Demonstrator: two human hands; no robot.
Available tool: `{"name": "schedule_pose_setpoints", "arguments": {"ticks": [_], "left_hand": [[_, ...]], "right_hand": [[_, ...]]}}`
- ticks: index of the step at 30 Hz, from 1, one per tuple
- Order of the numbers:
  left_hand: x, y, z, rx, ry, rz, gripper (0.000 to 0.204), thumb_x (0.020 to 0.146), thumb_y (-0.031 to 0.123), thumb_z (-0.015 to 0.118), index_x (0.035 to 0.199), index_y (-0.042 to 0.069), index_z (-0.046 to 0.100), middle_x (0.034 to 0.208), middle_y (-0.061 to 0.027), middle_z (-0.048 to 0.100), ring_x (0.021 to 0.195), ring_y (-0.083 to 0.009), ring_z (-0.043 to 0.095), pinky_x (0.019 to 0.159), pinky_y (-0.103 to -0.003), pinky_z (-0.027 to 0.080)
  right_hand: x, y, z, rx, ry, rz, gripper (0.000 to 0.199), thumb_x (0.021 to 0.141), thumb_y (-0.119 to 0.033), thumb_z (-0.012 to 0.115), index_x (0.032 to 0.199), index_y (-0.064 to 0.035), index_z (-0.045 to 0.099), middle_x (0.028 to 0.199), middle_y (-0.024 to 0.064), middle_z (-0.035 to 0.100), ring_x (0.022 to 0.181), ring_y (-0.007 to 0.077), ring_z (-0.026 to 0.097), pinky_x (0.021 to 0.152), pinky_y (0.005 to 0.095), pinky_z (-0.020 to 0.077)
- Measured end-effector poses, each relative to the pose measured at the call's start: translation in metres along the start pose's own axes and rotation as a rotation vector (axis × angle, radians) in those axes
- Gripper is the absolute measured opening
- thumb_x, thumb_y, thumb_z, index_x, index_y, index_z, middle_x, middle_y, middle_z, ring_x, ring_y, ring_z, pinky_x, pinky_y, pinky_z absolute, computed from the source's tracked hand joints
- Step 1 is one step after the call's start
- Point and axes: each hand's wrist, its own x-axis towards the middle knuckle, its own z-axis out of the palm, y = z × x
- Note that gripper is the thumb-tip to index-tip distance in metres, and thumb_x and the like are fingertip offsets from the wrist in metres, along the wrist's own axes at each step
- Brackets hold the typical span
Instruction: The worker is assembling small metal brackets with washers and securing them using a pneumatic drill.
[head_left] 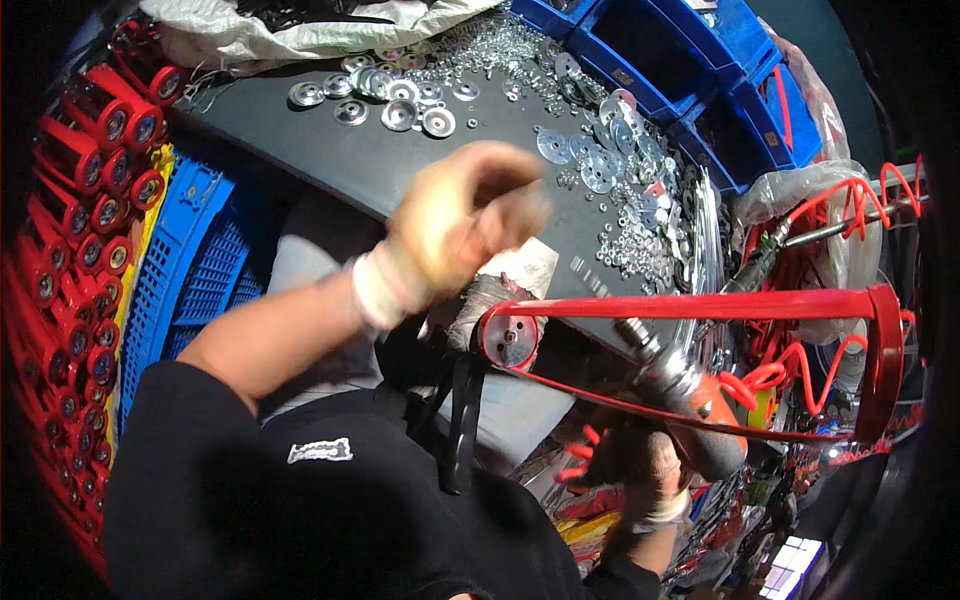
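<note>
A long red metal frame point(690, 306) stretches to the right, its near end round a silver disc point(511, 341). That end rests against a cloth-wrapped post point(480, 310). My left hand point(470, 215), in a pale glove and blurred by motion, is above the post at the table's edge. Its fingers curl in toward the thumb; anything between them cannot be made out. On the right, my right hand point(650, 465), gloved with red fingertips, is closed around an orange and silver air impact wrench point(705, 410), partly behind the frame. The wrench's socket points up toward the table.
Washers, discs and nuts point(615, 150) lie scattered over the dark table point(290, 130). Blue bins point(640, 60) stand at the back right. Many red frames point(90, 250) are stacked at left beside a blue crate point(180, 260). A coiled red air hose point(800, 375) hangs at right.
</note>
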Motion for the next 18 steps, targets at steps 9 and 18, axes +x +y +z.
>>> {"name": "schedule_pose_setpoints", "arguments": {"ticks": [9,18], "left_hand": [[-0.045,-0.015,-0.002,0.658,-0.329,0.729,0.040,0.058,0.038,0.070,0.089,0.015,0.057,0.107,-0.0147,0.058,0.093,-0.0337,0.059,0.071,-0.045,0.045],[-0.045,-0.007,0.005,0.769,-0.381,0.655,0.041,0.060,0.035,0.075,0.093,0.019,0.058,0.106,-0.0101,0.059,0.093,-0.0292,0.060,0.078,-0.045,0.043]], "right_hand": [[-0.004,-0.019,-0.002,-0.402,0.009,0.229,0.074,0.065,-0.059,0.073,0.108,-0.0005,0.059,0.075,0.0096,0.065,0.045,0.0137,0.054,0.040,0.0256,0.0413],[0.002,-0.088,-0.078,-0.472,-0.052,0.183,0.067,0.070,-0.052,0.070,0.111,-0.0002,0.057,0.077,0.0097,0.063,0.049,0.0138,0.055,0.042,0.0263,0.0420]]}}
